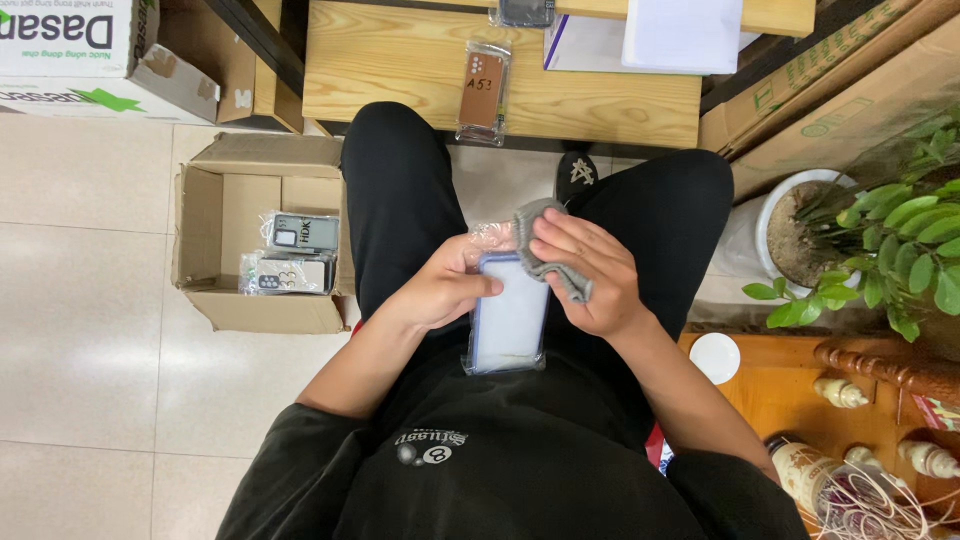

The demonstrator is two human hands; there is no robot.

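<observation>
An open cardboard box point(262, 245) stands on the tiled floor point(90, 340), holding several bagged phone cases point(290, 255) against its right wall. A wooden table point(400, 70) carries one bagged brown case point(483, 90) near its front edge and white papers point(660, 40) at its far right corner. A potted plant point(860, 235) stands on the floor beside stacked cartons point(850, 90). A small white lid point(715, 357) lies on a low wooden stand point(780, 400).

Phone case in its clear sleeve, and a grey cloth

The phone case point(510, 318), pale with a bluish rim, stands lengthwise in a clear plastic sleeve, gripped at its upper left edge by the left hand point(445, 290). The crumpled grey cloth point(548, 250) sits under the right hand's point(585, 275) fingers, touching the case's top.
</observation>
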